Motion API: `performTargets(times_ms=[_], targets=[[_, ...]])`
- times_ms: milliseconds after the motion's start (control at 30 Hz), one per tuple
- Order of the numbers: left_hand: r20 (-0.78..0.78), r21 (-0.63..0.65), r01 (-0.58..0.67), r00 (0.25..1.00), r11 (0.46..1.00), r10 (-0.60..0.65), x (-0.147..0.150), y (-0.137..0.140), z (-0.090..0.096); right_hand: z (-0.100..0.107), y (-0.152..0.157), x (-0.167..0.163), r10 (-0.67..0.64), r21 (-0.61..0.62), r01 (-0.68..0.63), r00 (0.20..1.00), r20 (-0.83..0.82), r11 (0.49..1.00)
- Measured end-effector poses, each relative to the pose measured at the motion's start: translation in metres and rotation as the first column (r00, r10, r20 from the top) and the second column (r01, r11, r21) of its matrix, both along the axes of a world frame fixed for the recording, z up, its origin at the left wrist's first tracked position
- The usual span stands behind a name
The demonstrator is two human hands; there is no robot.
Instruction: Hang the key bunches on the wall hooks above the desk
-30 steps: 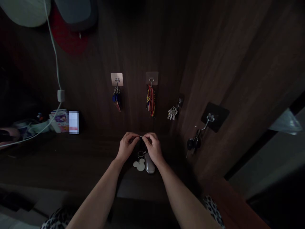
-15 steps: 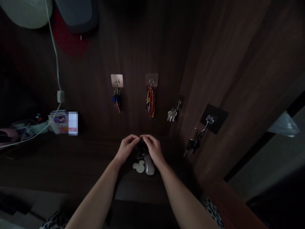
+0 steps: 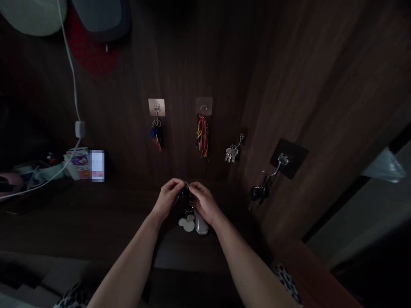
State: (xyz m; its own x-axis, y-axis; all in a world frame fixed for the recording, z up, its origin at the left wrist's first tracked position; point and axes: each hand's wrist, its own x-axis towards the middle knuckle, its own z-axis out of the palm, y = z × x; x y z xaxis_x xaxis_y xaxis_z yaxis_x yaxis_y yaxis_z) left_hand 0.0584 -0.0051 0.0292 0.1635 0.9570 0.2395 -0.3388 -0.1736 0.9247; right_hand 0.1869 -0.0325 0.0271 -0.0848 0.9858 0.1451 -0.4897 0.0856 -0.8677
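two hands meet in front of the dark wood panel, the left hand [image 3: 167, 197] and the right hand [image 3: 203, 201] each with its grip pinched on the small ring [image 3: 186, 185] at the top of a key bunch [image 3: 190, 210] held between them. under it hang a white mouse-shaped tag [image 3: 187, 223] and a grey fob [image 3: 201, 225], low over the dark counter [image 3: 96, 214]. four hooks on the panel carry blue keys [image 3: 156, 133], red and yellow cords [image 3: 203, 136], silver keys [image 3: 231, 152] and black keys [image 3: 259, 191].
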Motion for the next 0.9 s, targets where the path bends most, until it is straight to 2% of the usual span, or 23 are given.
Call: performTargets(times_ms=[167,567,900], targets=[[-0.021,0.004,-0.012,1.0,1.0,0.012,-0.0004,0.0018,-0.0021,-0.0011,0.0004,-0.0003,-0.019,-0.014,0.02,0.999,0.026,1.0],[-0.033,0.021,0.044,0.999,0.999,-0.043,-0.0008,0.0004,-0.0021,0.0072,-0.0065,0.003,0.056,-0.1,-0.053,0.998,0.028,0.994],[-0.068,0.04,0.045,0.997,0.998,-0.042,0.0006,-0.0049,0.0022,0.0012,-0.0035,0.0029,0.091,-0.001,-0.091,0.996,0.02,0.996]])
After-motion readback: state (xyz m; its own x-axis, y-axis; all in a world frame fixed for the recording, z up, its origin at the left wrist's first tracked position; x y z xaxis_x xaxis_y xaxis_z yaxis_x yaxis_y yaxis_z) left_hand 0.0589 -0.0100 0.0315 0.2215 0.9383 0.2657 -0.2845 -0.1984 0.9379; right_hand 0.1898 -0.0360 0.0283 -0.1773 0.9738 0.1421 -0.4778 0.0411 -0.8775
